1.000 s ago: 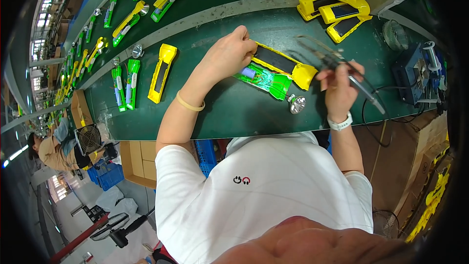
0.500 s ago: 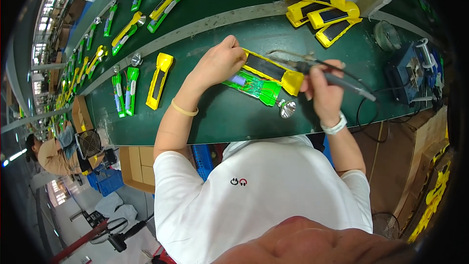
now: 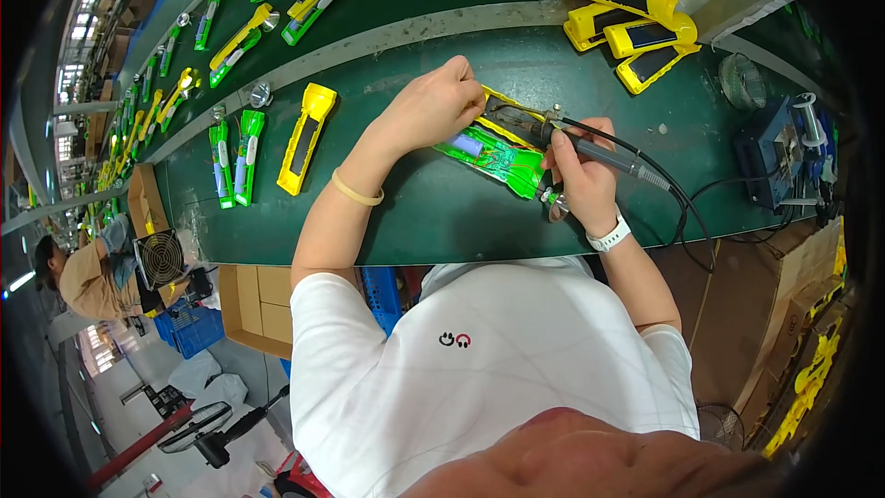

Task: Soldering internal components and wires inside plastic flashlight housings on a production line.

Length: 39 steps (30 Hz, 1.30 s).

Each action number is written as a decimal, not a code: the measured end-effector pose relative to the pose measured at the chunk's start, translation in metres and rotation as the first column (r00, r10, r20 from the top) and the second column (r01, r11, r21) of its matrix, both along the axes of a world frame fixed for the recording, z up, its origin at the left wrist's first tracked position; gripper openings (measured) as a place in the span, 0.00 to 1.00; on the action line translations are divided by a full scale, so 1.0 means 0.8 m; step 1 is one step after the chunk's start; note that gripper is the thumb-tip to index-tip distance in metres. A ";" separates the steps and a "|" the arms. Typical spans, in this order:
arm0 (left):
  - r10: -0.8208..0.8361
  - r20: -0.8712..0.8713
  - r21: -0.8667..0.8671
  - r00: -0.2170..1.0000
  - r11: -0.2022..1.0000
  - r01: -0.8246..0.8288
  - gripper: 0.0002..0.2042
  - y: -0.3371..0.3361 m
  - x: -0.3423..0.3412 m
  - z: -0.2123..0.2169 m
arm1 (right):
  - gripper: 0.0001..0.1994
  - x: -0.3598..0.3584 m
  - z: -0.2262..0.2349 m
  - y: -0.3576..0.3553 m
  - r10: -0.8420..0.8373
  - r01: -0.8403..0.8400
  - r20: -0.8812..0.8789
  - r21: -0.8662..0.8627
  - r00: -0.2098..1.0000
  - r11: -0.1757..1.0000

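A soldering iron (image 3: 608, 157) with a dark grey handle is gripped in my right hand (image 3: 587, 180), its metal end lying over a yellow flashlight shell (image 3: 501, 97). Right below the shell is the matching green half (image 3: 507, 166), with a purple-blue battery (image 3: 464, 145) and a wired circuit board. A shiny lamp reflector (image 3: 558, 209) sits at its right end, partly behind my right hand. My left hand (image 3: 433, 106) is closed at the shell's left end; its fingertips, and whatever they pinch, are hidden.
Yellow shells with dark panels (image 3: 636, 0) are piled at the back right. A blue soldering station (image 3: 765, 152) with a solder spool (image 3: 811, 120) stands at right. Another yellow shell (image 3: 307, 138) and green halves (image 3: 247, 157) lie left. Black cables (image 3: 687, 207) trail over the table edge.
My right hand has brought the soldering iron leftward and down over the shell, now covering its right end. My left hand keeps its place at the shell's left end. The whole view has shifted slightly.
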State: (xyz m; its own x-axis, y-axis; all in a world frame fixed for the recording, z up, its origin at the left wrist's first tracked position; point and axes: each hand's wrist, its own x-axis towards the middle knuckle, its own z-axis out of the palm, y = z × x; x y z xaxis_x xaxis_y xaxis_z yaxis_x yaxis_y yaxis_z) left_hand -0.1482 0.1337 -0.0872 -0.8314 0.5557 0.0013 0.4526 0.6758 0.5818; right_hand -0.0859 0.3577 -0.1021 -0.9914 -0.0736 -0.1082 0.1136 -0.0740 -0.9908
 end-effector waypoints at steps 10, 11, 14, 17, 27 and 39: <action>0.051 0.004 -0.058 0.999 0.997 -0.051 0.04 0.011 0.001 0.006 | 0.11 0.001 -0.001 -0.001 0.004 -0.005 -0.031 -0.028 1.000 1.000; 0.057 -0.001 -0.063 0.998 0.996 -0.057 0.04 0.011 0.002 0.005 | 0.10 0.001 -0.001 -0.003 -0.002 0.003 -0.047 0.017 0.999 1.000; 0.052 -0.011 -0.078 0.999 0.996 -0.053 0.04 0.011 0.000 0.002 | 0.11 0.000 -0.004 -0.003 -0.005 0.004 -0.059 -0.008 0.998 1.000; 0.039 -0.017 -0.098 0.999 0.994 -0.040 0.04 0.013 -0.002 0.002 | 0.11 -0.001 -0.010 0.001 -0.043 0.038 -0.083 -0.068 0.996 0.997; 0.065 0.001 -0.140 0.998 0.988 -0.064 0.04 0.017 0.000 0.006 | 0.08 -0.055 0.015 0.090 -0.363 0.274 -0.295 -0.303 0.884 0.913; 0.053 0.075 -0.173 0.996 0.984 -0.039 0.04 0.030 -0.007 0.014 | 0.17 -0.191 0.006 0.175 -0.293 0.254 -0.326 -0.156 0.899 0.954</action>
